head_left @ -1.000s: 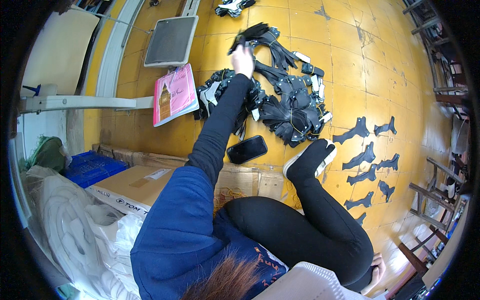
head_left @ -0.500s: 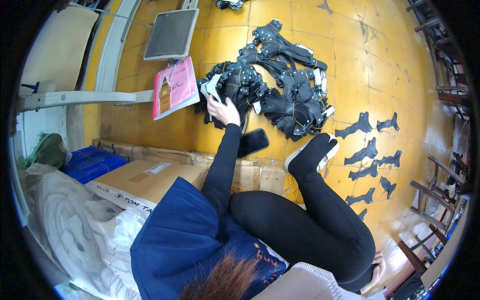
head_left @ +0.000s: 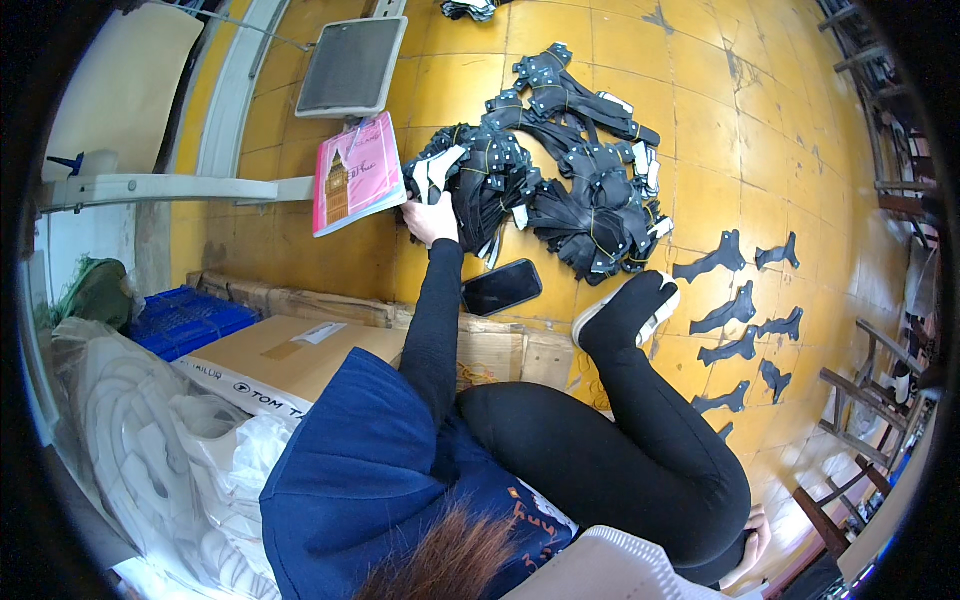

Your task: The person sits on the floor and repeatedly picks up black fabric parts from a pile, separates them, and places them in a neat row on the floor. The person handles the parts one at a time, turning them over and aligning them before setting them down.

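Observation:
My left hand point(head_left: 432, 220) reaches forward to the near left edge of a pile of dark sock bundles, its fingers closed on one bundle of dark socks point(head_left: 480, 185). White strips point(head_left: 437, 172) stick up from that bundle just beyond my fingers; part of the grip is hidden. More dark socks point(head_left: 600, 215), tied with yellow bands and bearing small tags, lie to the right. My right hand point(head_left: 757, 545) is low at the right, fingers curled beside my bent black-clad leg point(head_left: 600, 460); whatever it grips is hidden.
A black phone point(head_left: 502, 287) lies near my left wrist. Left of the pile are a pink notebook point(head_left: 360, 180) and a grey-topped platform point(head_left: 352, 66). Several loose dark socks point(head_left: 722, 305) lie spread on the yellow tiles. A cardboard box point(head_left: 290, 350) and blue crate point(head_left: 190, 320) stand at left.
My left hand has closed from a looser reach onto the sock bundle, and its white strips have shifted and spread. My right hand stays by my leg. The view has shifted slightly.

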Demonstrator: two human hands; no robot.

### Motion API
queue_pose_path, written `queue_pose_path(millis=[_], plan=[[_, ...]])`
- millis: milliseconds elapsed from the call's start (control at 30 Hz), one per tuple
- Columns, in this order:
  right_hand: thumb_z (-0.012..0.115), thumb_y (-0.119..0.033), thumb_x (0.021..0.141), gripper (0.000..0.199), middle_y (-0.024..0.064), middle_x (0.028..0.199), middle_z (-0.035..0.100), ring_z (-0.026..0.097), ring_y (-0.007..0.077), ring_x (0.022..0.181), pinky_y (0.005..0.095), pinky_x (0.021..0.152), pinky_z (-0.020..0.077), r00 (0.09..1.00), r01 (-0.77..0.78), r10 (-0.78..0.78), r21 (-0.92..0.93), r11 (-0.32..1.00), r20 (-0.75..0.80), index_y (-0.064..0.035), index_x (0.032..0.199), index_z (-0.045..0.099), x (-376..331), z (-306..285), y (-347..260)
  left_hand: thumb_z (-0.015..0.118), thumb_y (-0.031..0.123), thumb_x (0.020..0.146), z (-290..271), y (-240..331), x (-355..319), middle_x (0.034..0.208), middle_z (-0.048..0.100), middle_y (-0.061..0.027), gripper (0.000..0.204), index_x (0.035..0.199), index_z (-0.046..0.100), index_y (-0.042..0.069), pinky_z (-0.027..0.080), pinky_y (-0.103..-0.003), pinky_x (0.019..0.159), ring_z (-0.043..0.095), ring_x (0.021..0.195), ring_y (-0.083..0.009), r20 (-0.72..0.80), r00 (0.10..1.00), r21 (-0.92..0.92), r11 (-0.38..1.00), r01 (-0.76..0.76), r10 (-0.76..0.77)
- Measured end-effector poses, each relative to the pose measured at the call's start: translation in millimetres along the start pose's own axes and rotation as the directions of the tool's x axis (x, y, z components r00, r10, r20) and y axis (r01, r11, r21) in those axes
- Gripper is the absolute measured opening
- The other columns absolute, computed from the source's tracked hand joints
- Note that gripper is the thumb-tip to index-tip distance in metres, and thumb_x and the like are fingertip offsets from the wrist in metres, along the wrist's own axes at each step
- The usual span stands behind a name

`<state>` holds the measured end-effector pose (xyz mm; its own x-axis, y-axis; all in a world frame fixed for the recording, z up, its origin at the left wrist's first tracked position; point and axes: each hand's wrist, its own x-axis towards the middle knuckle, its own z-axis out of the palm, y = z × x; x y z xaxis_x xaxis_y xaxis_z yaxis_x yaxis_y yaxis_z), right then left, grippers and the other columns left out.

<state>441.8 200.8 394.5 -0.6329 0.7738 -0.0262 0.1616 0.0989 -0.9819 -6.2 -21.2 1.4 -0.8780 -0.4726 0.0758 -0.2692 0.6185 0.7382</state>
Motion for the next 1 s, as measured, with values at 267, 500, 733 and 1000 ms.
queue_pose_path(millis=[267,500,733,1000], plan=[[0.048,-0.031,0.082,0.034,0.0084,0.067,0.041,0.04,0.0185,0.07,0.035,0.07,0.0314,0.993,-0.066,0.072,0.064,0.996,-0.09,-0.0018,0.066,0.042,-18,-67,44,0.075,0.008,0.066,-20,31,-43,0.108,0.055,-0.0168,0.056,0.116,0.051,-0.001,0.043,-0.038,0.092,0.055,0.103,-0.0302,0.023,0.956,-0.332,0.904,-0.269,0.293],[0.047,-0.029,0.079,0.032,0.0092,0.065,0.04,0.041,0.0193,0.07,0.0355,0.071,0.0318,0.989,-0.066,0.082,0.124,0.99,-0.127,-0.002,0.065,0.039,-18,-58,41,0.076,0.01,0.067,-30,104,-106,0.103,0.054,-0.0137,0.057,0.118,0.051,0.002,0.045,-0.036,0.087,0.056,0.098,-0.029,0.285,0.808,-0.488,0.804,-0.34,0.515],[0.047,-0.031,0.08,0.033,0.0095,0.066,0.042,0.04,0.0192,0.07,0.0352,0.071,0.0315,0.979,-0.127,0.128,0.022,0.992,-0.159,-0.0009,0.067,0.043,-25,-69,40,0.067,0.011,0.081,-44,49,-132,0.123,0.041,-0.0217,0.068,0.135,0.026,0.008,0.032,-0.042,0.1,0.042,0.114,-0.0302,0.178,0.984,-0.531,0.843,0.091,0.006],[0.048,-0.032,0.079,0.033,0.0087,0.067,0.043,0.04,0.0189,0.071,0.0346,0.071,0.0308,0.993,-0.048,0.053,0.054,0.997,-0.105,-0.001,0.068,0.044,-21,-69,43,0.074,0.017,0.075,-33,-40,-59,0.123,0.038,-0.0273,0.08,0.137,0.024,0.005,0.04,-0.046,0.096,0.044,0.115,-0.0401,-0.086,0.604,-0.328,0.595,0.734,-0.792]])
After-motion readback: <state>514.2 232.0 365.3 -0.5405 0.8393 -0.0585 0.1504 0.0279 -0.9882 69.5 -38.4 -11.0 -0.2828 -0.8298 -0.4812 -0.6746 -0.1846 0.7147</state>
